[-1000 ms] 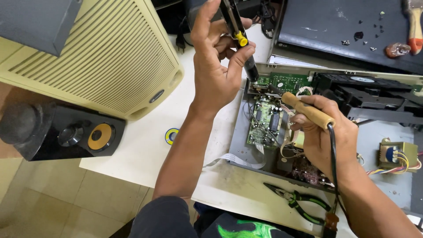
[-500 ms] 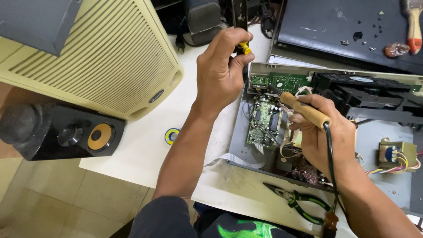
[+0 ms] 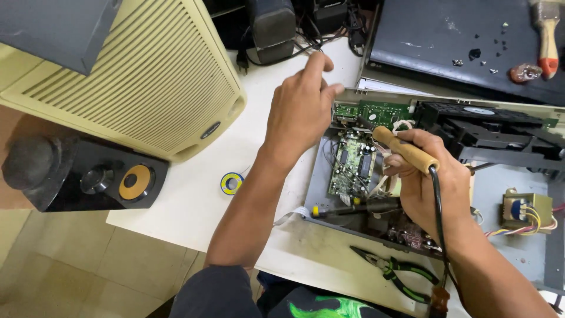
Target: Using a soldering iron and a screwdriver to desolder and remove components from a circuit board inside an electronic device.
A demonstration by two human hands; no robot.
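Head view: right hand grips soldering iron above circuit board.

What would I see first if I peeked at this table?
Right in the middle, an opened metal case shows a green circuit board, and the right hand holds a wooden-handled soldering iron over it. The left hand hovers empty just above the case's far corner. To the left lies a big cream speaker, with a small black speaker in front of it.

Cream speaker left; bare table between
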